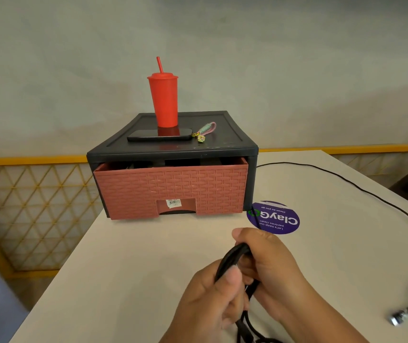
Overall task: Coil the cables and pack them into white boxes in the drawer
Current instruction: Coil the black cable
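Observation:
Both hands hold a bundle of black cable loops [232,258] low over the white table [128,268]. My left hand [210,303] grips the loops from below with its thumb on top. My right hand [269,263] curls around them from the right. A thin black strand runs from the bundle up toward the drawer unit. The reddish woven-pattern drawer [173,191] sits slightly pulled out of its black case [173,149]. No white boxes show inside it. A second black cable [361,191] snakes along the table's right side and ends in a metal plug [399,315].
On the case stand a red tumbler with a straw [163,100], a dark phone [159,135] and a small keychain strap [205,131]. A round purple sticker [276,217] lies right of the drawer. A yellow lattice railing [32,206] runs behind the table's left edge.

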Action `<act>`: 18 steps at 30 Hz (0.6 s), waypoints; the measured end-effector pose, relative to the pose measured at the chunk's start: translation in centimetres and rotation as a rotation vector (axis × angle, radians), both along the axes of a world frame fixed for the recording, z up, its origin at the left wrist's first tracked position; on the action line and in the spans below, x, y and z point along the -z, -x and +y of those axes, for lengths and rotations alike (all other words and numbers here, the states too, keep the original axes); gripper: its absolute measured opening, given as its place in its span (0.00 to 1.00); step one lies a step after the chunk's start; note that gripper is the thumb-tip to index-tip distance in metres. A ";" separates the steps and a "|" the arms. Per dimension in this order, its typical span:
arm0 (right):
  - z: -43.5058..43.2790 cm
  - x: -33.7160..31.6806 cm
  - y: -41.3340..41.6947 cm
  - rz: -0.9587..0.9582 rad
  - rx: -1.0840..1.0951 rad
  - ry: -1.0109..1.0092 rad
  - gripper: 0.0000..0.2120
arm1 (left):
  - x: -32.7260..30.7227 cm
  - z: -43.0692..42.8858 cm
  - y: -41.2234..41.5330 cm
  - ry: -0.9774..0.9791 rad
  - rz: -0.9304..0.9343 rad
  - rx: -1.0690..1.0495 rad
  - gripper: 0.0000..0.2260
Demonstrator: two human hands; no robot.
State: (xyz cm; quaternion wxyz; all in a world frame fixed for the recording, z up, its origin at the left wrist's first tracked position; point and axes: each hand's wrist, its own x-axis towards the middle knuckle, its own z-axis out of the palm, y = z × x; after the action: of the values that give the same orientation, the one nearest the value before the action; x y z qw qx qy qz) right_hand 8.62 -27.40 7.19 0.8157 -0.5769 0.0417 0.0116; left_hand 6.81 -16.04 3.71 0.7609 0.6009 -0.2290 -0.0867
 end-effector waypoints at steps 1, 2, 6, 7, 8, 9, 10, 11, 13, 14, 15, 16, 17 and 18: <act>-0.1 0.0 0.0 -0.011 -0.008 -0.012 0.22 | -0.1 -0.1 0.2 -0.038 -0.038 -0.009 0.15; -0.3 -0.2 0.0 -0.031 -0.024 -0.014 0.18 | -0.2 -0.1 0.4 -0.068 -0.080 -0.018 0.11; -0.5 -0.1 0.0 -0.097 -0.126 -0.002 0.12 | -0.1 -0.2 1.2 -0.172 -0.256 -0.026 0.10; -0.6 0.0 0.0 -0.101 -0.143 -0.024 0.13 | 0.0 -0.2 1.2 -0.214 -0.287 -0.028 0.10; -0.6 -0.1 0.0 -0.108 -0.157 -0.046 0.13 | -0.1 -0.2 1.2 -0.274 -0.300 -0.051 0.10; -0.6 -0.1 0.1 -0.123 -0.166 -0.064 0.12 | -0.5 -0.5 1.4 -0.361 -0.318 -0.081 0.09; -0.6 -0.2 0.2 -0.141 -0.169 -0.076 0.12 | -0.9 -0.6 1.5 -0.471 -0.366 -0.084 0.12; -0.6 -0.3 0.3 -0.162 -0.174 -0.084 0.12 | -1.1 -0.8 1.7 -0.597 -0.436 -0.087 0.20; -0.7 -0.4 0.6 -0.199 -0.188 -0.079 0.12 | -1.1 -1.2 1.6 -0.733 -0.553 -0.105 0.34; -0.7 -0.4 0.7 -0.213 -0.196 -0.075 0.11 | -0.5 -1.3 1.2 -0.722 -0.661 -0.150 0.30; -0.8 -0.4 0.7 -0.227 -0.208 -0.075 0.11 | 0.0 -1.2 0.7 -0.733 -0.743 -0.187 0.22; -0.8 -0.2 0.7 -0.240 -0.216 -0.074 0.11 | 0.1 -1.0 0.6 -0.735 -0.788 -0.230 0.19; -0.8 0.1 0.6 -0.255 -0.222 -0.068 0.11 | 0.3 -0.9 0.8 -0.701 -0.711 -0.210 0.19; -0.8 0.3 0.5 -0.262 -0.226 -0.063 0.12 | 0.2 -0.7 1.3 -0.613 -0.620 -0.184 0.17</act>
State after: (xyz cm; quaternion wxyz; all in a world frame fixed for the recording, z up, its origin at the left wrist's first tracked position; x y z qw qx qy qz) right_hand 8.13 -28.19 6.88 0.8254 -0.5485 -0.1305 0.0292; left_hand 5.51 -16.78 3.46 0.4474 0.8141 -0.3558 0.1018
